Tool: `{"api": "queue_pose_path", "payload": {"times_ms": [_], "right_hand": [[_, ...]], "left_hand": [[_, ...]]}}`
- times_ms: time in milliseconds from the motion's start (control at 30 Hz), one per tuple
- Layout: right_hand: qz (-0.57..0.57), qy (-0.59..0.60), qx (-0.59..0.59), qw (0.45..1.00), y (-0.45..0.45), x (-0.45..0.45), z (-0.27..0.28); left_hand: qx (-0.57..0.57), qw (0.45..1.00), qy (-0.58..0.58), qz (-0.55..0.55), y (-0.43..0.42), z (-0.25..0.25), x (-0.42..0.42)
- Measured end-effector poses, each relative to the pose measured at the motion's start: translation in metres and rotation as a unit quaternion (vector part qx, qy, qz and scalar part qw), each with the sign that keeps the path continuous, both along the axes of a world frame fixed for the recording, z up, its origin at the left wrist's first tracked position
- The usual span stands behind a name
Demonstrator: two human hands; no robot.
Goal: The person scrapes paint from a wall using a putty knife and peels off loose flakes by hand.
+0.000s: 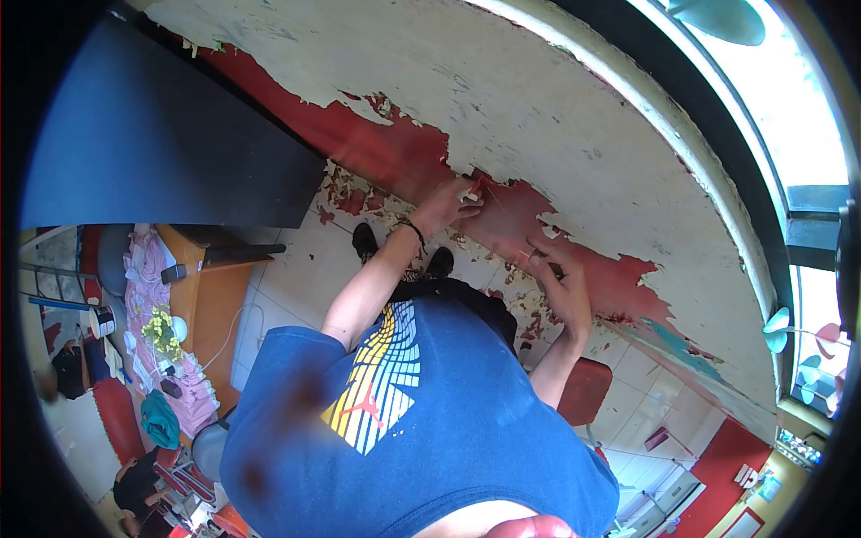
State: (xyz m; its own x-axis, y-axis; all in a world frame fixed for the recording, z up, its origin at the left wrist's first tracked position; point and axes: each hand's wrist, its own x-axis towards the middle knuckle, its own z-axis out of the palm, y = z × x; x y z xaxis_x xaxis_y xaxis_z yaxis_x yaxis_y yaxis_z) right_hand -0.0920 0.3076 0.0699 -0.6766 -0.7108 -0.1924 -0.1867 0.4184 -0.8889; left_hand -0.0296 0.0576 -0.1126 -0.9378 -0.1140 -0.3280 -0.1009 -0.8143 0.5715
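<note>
My left hand (441, 205), with a dark band on its wrist, is at the wall, its fingers pinched on a small pale paint flake (470, 195). Next to its fingertips a bit of red paint lifts from the ragged edge of the off-white paint layer (556, 117). Further right, my right hand (563, 285) rests close to the bared red strip (502, 215) of wall. Its thumb and fingers are drawn together; whatever lies between them is too small to make out. Fallen paint flakes (350, 193) litter the floor at the wall's foot.
A large dark panel (179, 134) stands at the left. Below it is a wooden desk (211, 296) with a pink cloth and yellow flowers. A red seat (585, 391) is at my right. Another person (134, 489) sits at lower left. A window (789, 108) lines the right.
</note>
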Motion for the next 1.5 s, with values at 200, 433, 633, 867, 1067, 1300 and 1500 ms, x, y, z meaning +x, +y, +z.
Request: {"api": "queue_pose_path", "payload": {"times_ms": [200, 433, 633, 867, 1067, 1300, 1500], "right_hand": [[0.002, -0.017, 0.01, 1.0, 0.002, 0.005, -0.007], [-0.013, -0.038, 0.02, 0.999, 0.002, 0.0, 0.002], [-0.025, -0.023, 0.031, 0.999, 0.003, -0.006, 0.006], [0.004, -0.015, 0.006, 1.0, 0.004, -0.001, -0.009], [0.003, -0.017, -0.004, 1.0, 0.005, 0.001, -0.007], [-0.035, -0.045, 0.013, 0.998, 0.014, -0.006, 0.0], [-0.027, -0.006, -0.012, 1.0, 0.016, -0.004, -0.008]], "left_hand": [[-0.002, 0.987, -0.159, 0.006, 0.005, 0.018, 0.007], [0.019, 0.983, -0.169, -0.062, -0.003, 0.022, 0.012], [0.12, 0.983, -0.087, -0.111, -0.013, 0.023, -0.001], [0.297, 0.947, -0.032, -0.119, -0.01, 0.002, 0.001], [0.2, 0.966, -0.114, -0.116, -0.007, 0.021, 0.023], [0.255, 0.949, -0.095, -0.161, -0.011, 0.035, 0.005], [0.307, 0.943, -0.028, -0.127, -0.001, 0.009, -0.006]]}}
